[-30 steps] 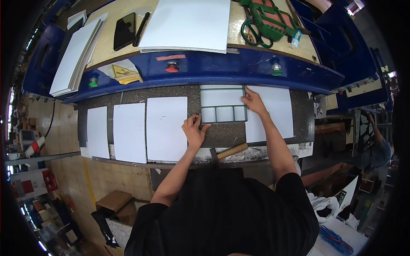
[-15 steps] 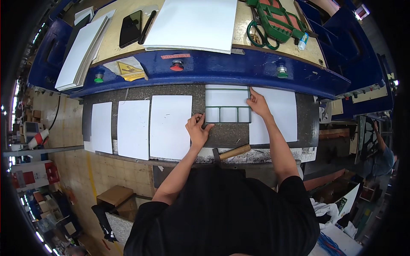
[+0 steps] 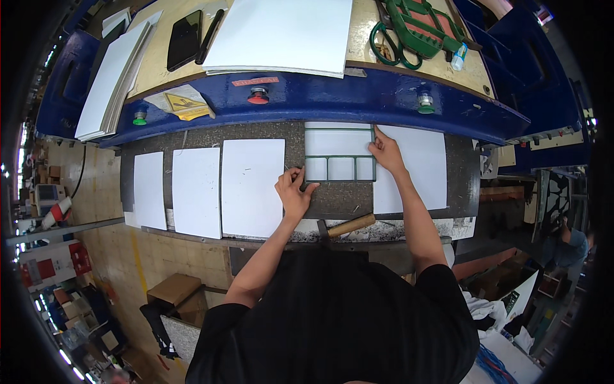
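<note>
A thin dark-green rectangular frame with dividers (image 3: 327,156) lies on the dark speckled board in front of me, white showing inside its compartments. My left hand (image 3: 296,195) has its fingers curled at the frame's near left corner, with the thumb along the near edge. On the far right side, my right hand (image 3: 387,153) pinches the frame's edge between thumb and fingers. Under the right hand and forearm lies a white sheet (image 3: 419,173). Left of my left hand is another white sheet (image 3: 252,192).
Two more white sheets (image 3: 196,192) lie further left. A wooden-handled hammer (image 3: 352,226) rests near the front edge. Beyond a blue machine beam (image 3: 339,96) are a paper stack (image 3: 278,35), a phone (image 3: 185,40), green-handled scissors (image 3: 386,48) and a green tray (image 3: 422,29).
The whole view has shifted slightly. Both hands keep their places at the frame's edges, and the frame shows no clear movement on the board.
</note>
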Motion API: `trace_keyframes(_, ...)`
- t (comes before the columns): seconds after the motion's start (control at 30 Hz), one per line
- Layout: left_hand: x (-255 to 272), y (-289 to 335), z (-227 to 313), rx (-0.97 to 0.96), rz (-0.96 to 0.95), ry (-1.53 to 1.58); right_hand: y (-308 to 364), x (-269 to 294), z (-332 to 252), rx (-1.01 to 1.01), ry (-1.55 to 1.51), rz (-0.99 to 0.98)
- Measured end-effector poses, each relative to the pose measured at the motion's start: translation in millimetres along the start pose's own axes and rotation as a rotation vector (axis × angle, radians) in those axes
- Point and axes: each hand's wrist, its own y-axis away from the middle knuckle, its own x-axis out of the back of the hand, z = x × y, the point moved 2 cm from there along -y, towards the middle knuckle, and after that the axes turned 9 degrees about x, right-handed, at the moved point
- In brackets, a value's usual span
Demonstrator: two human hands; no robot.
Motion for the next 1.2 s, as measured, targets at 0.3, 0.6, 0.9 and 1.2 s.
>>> trace_keyframes(0.3, 6, -5, 4, -0.016, -0.036, 0.022, 0, 3, -7, 0.017, 0.091, 0.051)
trace_keyframes(0.6, 59, 59, -18, 0.036, -0.209, 0.156, 139, -21, -101, 0.450, 0.341, -0.231)
trace_keyframes(0.9, 21, 33, -20, -0.102, -0.049, -0.004, 128, -37, -88, 0.347, 0.601, -0.214)
trace_keyframes(1.2, 21, 25, -21, -0.099, -0.065, 0.043, 119, -21, -80, 0.432, 0.494, -0.378)
